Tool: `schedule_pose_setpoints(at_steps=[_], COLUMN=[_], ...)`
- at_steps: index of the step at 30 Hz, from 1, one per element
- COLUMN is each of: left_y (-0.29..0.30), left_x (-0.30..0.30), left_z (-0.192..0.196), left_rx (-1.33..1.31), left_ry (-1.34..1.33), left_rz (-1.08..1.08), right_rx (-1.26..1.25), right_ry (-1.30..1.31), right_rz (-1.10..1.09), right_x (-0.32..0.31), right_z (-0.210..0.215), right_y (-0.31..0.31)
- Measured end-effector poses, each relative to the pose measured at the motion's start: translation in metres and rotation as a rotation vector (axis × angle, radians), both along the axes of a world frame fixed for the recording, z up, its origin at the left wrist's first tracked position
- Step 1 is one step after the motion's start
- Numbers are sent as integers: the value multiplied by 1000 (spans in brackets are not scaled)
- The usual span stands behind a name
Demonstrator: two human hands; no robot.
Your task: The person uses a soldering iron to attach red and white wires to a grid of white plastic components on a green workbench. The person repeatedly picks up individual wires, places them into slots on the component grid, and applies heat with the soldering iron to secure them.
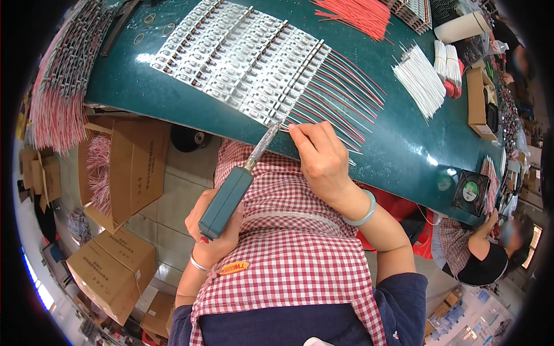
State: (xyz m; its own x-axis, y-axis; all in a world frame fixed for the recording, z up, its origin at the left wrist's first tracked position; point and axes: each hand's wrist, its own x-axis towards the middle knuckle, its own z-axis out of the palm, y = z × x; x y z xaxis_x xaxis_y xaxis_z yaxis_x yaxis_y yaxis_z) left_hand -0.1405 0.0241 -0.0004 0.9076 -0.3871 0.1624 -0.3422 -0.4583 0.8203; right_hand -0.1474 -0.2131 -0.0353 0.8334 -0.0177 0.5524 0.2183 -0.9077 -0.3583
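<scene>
My left hand point(224, 235) is closed around the green, boxy handle of a soldering iron point(229, 199). Its metal tip reaches up to the near right corner of a silvery panel of small circuit boards point(234, 55). Close by the tip, my right hand point(324, 164) pinches with thumb and forefinger at the end of a thin wire on the panel's edge. Along that edge a row of red and white wires point(340, 98) fans out to the right, several passing beyond my right hand. The exact joint under the tip is too small to make out.
Bundles of red wires point(355, 16) and white wires point(421, 81) lie on the green table point(398, 153). Wired boards point(63, 75) hang over its left end. An open carton point(135, 167) stands below left. A small fan point(470, 193) sits at right, near another person point(482, 248).
</scene>
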Motion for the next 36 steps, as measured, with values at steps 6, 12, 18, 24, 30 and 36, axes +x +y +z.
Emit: schedule_pose_setpoints(at_steps=[6, 12, 18, 24, 30, 36], left_y=[-1, -1, 5, 10, 14, 18], left_x=[1, 0, -4, -6, -8, -12], left_z=[-4, 0, -3, -6, -8, -14], left_rx=[-25, 0, -4, 6, 12, -7], left_ry=[-15, -9, -37, -12, -6, 21], left_rz=[-26, -9, 0, -7, 7, 13], right_rx=[-6, -6, -12, -14, 0, 27], right_ry=[-2, -3, 3, 1, -44, -20], right_rz=[-1, -6, -9, -7, -20, 22], right_x=[1, 1, 0, 1, -1, -6], right_z=[0, 0, -2, -3, 1, 1], right_y=[0, 1, 0, 0, 1, 5])
